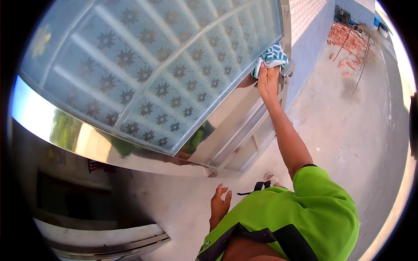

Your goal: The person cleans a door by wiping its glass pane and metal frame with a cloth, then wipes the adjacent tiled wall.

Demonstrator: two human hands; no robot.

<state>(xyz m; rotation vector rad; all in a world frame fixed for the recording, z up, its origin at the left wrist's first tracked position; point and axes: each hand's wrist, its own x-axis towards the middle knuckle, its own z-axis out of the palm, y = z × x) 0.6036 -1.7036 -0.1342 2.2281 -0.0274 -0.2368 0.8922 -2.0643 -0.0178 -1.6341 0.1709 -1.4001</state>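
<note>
My right hand (268, 80) is closed on a teal-and-white patterned cloth (275, 54). It presses the cloth against the upright edge of a shiny metal door, beside the corner of the glass panel (174, 78) with dark flower shapes. Just below the cloth, at the door's edge, there is a metal latch (287, 75). My left hand (220, 204) hangs low near my body, with its fingers apart and nothing in them. The lower metal panel (217, 139) of the door lies between my two hands in this view.
A pale wall (309, 48) stands beyond the door edge. Farther off, a heap of reddish bricks (348, 39) and thin rods lie on the concrete floor (335, 122). A dark doorway opening (74, 191) is at lower left, and my sandalled foot (272, 177) is below the door.
</note>
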